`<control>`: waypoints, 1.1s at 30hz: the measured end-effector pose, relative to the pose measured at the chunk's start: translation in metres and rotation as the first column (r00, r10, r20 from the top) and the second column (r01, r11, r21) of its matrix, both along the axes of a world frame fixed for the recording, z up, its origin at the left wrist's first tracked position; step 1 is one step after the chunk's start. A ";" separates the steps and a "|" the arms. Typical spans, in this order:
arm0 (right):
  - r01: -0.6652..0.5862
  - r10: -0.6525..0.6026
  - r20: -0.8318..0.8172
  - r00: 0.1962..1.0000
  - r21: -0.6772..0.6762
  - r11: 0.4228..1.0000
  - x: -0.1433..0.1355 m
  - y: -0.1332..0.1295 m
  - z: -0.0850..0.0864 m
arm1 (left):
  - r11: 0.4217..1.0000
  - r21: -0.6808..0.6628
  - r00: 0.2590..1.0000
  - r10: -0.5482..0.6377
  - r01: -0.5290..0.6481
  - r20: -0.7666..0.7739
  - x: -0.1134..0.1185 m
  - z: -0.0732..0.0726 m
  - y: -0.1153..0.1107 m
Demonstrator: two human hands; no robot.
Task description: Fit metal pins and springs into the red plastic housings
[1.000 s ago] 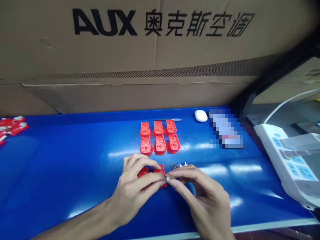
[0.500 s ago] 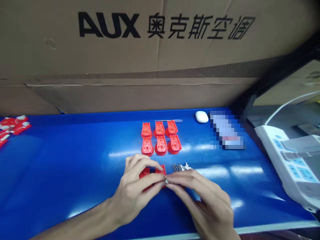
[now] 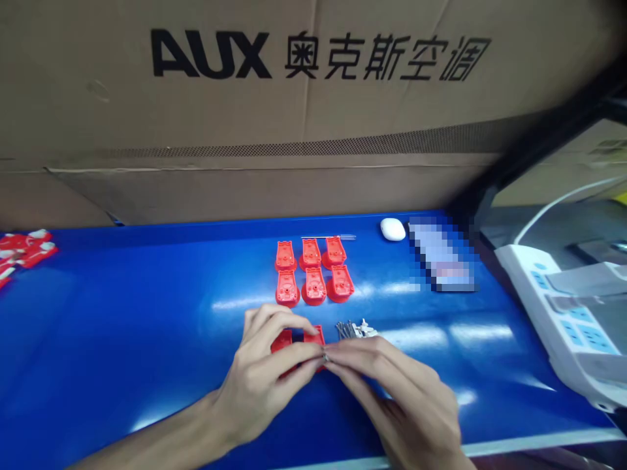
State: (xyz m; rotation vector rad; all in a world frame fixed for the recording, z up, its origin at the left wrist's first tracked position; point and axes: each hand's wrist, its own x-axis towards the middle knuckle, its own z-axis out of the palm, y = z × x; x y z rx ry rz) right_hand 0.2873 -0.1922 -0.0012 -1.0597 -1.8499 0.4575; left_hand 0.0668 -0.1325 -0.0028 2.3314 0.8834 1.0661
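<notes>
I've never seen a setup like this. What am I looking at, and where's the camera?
No machine here: these are a person's bare left hand and right hand. The camera is worn on the person's head, looking forward and down. Both hands' fingertips meet at a tiny part, too covered to identify. On the blue table, six red pieces sit in two rows; two more red pieces are partly hidden by the left hand. Small dark parts and white parts lie just beyond the right hand.

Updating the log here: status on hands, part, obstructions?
Left hand, right hand: both pinching tiny part, mostly hidden. Left hand partly covers two red pieces. No obstruction seen between hands.
</notes>
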 end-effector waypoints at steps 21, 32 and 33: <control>0.091 -0.151 -0.215 0.965 -0.265 0.960 -0.006 0.002 -0.002 | 1.000 -0.003 1.000 0.010 -0.010 0.004 -0.001 -0.005 -0.002; 0.043 -0.044 -0.011 0.999 -0.020 0.999 -0.003 0.003 -0.005 | 1.000 0.006 1.000 -0.005 0.005 0.011 -0.001 -0.005 0.000; 0.026 -0.026 0.020 0.999 -0.001 1.000 -0.002 0.003 -0.005 | 1.000 0.005 1.000 -0.009 0.009 0.011 -0.001 -0.005 0.000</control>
